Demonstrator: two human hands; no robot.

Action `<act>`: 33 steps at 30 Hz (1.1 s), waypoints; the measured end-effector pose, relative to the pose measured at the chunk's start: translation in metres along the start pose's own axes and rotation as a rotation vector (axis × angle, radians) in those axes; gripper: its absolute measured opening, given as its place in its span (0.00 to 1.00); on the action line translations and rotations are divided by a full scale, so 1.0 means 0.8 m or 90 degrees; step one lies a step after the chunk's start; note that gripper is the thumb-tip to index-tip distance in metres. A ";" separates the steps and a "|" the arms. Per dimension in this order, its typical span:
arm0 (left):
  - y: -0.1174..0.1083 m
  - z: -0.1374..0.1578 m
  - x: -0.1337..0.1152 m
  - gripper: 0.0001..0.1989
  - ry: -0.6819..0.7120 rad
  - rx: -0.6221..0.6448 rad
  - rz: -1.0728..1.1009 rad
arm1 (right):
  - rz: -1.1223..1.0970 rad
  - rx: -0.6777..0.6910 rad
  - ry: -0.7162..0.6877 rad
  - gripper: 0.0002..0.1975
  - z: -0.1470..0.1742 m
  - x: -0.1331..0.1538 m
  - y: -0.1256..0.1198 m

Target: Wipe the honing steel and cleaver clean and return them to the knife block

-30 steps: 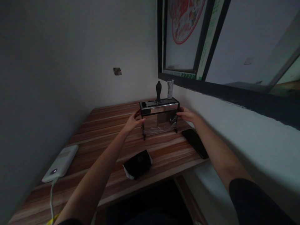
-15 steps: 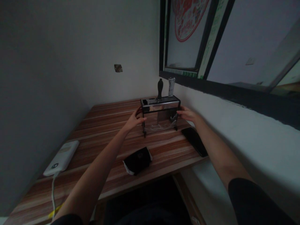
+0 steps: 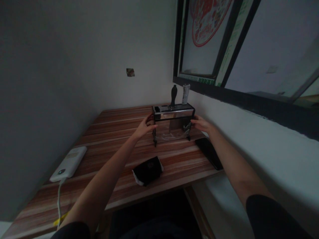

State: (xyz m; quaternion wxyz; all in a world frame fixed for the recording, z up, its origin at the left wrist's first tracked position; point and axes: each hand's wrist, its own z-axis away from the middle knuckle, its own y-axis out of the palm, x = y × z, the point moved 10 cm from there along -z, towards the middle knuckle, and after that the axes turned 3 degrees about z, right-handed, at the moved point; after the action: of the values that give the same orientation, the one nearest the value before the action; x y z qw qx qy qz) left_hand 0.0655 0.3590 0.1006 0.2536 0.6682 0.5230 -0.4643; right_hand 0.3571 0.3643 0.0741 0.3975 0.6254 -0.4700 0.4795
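A knife holder (image 3: 163,116) with clear sides and a dark, shiny top stands upright at the far right of the table. Two handles rise from its top: a black knife handle (image 3: 173,95) and a whitish, wrapped-looking handle (image 3: 185,94). One broad blade shows dimly through the clear side. My left hand (image 3: 144,127) grips the left end, thumb at the front and fingers behind the edge. At the opposite end, my right hand (image 3: 200,123) is closed on the side, its fingertips partly hidden.
On the wood-grain table (image 3: 109,132), a black cloth pouch-like item (image 3: 148,171) lies near the front edge. A black phone (image 3: 208,152) rests below my right forearm. At left sits a white power bank (image 3: 68,164) with a cable. Walls and a dark-framed window (image 3: 196,53) border the table.
The whole view has shifted slightly, so everything appears a little further right. Both hands keep their places on the ends of the knife holder.
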 end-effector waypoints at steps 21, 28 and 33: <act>-0.051 0.124 -0.007 0.17 -0.093 0.004 -0.235 | 0.137 -0.268 -0.085 0.12 0.121 0.045 0.016; -0.031 0.230 -0.004 0.08 -0.237 0.108 -0.471 | 0.392 -0.022 -0.053 0.06 0.168 -0.033 0.196; -0.021 0.252 -0.002 0.08 -0.303 0.166 -0.601 | 0.641 -0.007 -0.057 0.09 0.165 -0.043 0.278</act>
State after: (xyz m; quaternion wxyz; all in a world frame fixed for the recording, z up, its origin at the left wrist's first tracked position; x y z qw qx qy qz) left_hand -0.0217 0.1978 0.0158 0.0440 0.2632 0.6326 -0.7270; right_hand 0.1677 0.1921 0.0215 0.0998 0.3389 -0.7325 0.5819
